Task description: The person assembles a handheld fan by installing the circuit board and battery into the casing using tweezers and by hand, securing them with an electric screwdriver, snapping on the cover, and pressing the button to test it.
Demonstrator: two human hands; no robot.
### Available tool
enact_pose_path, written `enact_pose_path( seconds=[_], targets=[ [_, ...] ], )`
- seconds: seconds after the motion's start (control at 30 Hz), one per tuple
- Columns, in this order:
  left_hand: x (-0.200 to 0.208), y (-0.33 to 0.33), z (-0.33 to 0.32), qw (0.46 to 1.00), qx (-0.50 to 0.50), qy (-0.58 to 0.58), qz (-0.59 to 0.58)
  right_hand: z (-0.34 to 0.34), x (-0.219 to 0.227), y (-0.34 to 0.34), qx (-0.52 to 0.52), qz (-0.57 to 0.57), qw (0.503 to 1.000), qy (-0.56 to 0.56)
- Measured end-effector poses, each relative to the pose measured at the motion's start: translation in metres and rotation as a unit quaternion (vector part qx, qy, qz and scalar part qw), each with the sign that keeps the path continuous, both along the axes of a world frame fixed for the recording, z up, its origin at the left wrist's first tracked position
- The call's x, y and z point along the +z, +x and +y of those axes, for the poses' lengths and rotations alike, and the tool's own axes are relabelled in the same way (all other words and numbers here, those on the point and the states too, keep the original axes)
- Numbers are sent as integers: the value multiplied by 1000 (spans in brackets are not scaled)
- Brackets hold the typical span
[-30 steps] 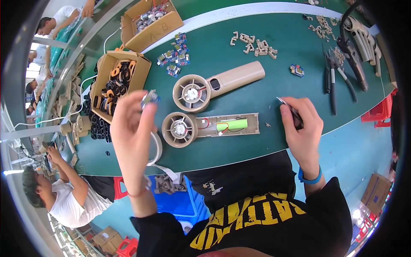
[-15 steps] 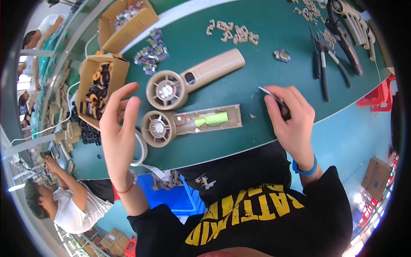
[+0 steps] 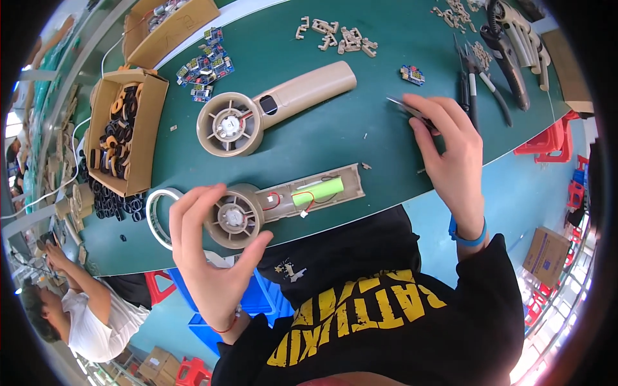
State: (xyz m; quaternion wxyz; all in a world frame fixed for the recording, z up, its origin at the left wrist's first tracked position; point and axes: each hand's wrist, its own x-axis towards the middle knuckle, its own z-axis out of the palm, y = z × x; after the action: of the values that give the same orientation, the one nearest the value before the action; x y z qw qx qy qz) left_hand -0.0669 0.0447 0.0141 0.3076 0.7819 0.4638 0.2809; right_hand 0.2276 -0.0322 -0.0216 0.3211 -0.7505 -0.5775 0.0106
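My left hand [image 3: 215, 257] curls its fingers and thumb around the round head of an opened beige handheld fan [image 3: 235, 219]. The fan's handle lies uncovered, with a green cylindrical battery [image 3: 317, 191], red and black wires and a small white connector inside. My right hand [image 3: 452, 145] pinches tweezers [image 3: 412, 110], their metal tip pointing left above the table. Farther back lies a second beige fan [image 3: 309, 100], its handle closed and a dark oval window near the head. A roll of white tape [image 3: 153, 217] sits beside my left hand, partly hidden by it.
Cardboard boxes of black and orange rings [image 3: 145, 138] and small parts [image 3: 187, 29] stand left. Circuit boards [image 3: 209, 61], beige clips [image 3: 351, 42] and one separate board [image 3: 412, 74] lie across the green table. Pliers [image 3: 492, 90] lie right. Another person [image 3: 96, 315] works at left.
My left hand has come down onto the opened fan's head, which has shifted toward me, away from the closed fan. My right hand still holds the tweezers. The view has shifted somewhat.
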Motion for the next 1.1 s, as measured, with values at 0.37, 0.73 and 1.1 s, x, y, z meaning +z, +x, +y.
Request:
enact_pose_path(
  seconds=[0.37,0.73,1.1],
  targets=[
    [-13,6,-7,999,-20,34,14,9,8,12,54,-66,995,55],
    [-16,19,0,985,-83,126,86,34,11,43,48,-130,990,-17],
    [-12,11,10,988,-115,98,39,-3,33,-22,171,116,968,-139]
  ],
)
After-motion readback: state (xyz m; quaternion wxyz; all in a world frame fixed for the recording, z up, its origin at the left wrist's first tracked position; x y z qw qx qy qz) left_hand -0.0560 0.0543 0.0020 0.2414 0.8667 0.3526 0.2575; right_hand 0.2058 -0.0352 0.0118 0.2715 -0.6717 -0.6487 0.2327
